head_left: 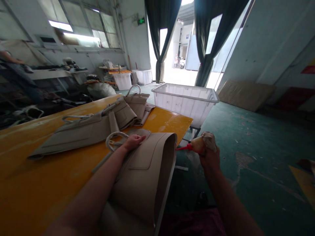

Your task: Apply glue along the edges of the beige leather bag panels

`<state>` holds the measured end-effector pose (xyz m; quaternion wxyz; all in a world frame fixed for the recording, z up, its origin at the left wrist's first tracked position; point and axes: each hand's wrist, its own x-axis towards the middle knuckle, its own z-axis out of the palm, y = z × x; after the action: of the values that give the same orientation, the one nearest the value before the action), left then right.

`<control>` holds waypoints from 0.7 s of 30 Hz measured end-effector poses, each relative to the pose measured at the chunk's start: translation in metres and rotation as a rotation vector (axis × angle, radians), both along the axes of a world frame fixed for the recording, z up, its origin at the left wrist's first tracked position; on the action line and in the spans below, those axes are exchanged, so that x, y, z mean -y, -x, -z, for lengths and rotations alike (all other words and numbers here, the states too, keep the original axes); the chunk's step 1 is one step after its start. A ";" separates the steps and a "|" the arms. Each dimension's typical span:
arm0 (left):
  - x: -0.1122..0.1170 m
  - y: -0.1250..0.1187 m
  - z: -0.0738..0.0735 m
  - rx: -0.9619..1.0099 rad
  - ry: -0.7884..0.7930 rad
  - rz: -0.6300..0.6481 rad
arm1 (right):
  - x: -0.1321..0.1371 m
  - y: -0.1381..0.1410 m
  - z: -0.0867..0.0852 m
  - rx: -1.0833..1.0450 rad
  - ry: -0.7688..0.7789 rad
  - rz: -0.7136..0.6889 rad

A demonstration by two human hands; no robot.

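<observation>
From my remote station I log the left hand (134,141) lying open, palm flat on a beige leather handbag body (145,173), which sits at the right edge of the yellow worktop (49,186) with its end curled up. The right hand (209,160) is clenched round a cloth-wrapped squeeze bottle (198,145), its red nozzle (184,147) pointing left, just apart from the curled edge. I judge the flat palm a sound way to steady the leather, and the nozzle should stay clear of the outer face. A second bag panel (83,131) lies farther along the worktop, with a white plastic bin (184,101) beyond
</observation>
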<state>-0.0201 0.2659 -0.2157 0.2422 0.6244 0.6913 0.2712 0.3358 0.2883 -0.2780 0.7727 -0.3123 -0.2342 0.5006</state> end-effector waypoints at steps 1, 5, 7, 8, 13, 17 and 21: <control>0.000 0.000 0.000 0.001 0.003 -0.006 | 0.000 0.001 0.001 0.009 -0.006 0.029; 0.001 -0.001 0.001 0.004 -0.004 -0.022 | 0.000 0.004 0.005 0.025 0.017 0.093; 0.002 -0.001 0.001 0.004 -0.005 -0.019 | 0.001 0.005 0.006 0.028 0.034 0.105; 0.002 -0.001 0.001 0.001 -0.005 -0.018 | 0.002 0.006 0.006 0.039 0.027 0.104; -0.001 0.001 0.005 -0.005 -0.025 -0.009 | 0.003 0.007 0.002 0.050 -0.044 0.138; -0.003 0.002 0.008 0.000 -0.018 -0.012 | 0.001 0.008 -0.004 0.064 -0.088 0.157; -0.004 0.003 0.008 0.014 -0.025 0.005 | -0.004 0.003 -0.006 0.099 -0.103 0.111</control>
<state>-0.0233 0.2696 -0.2242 0.2400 0.6272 0.6845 0.2838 0.3331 0.2921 -0.2717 0.8017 -0.3090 -0.2799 0.4283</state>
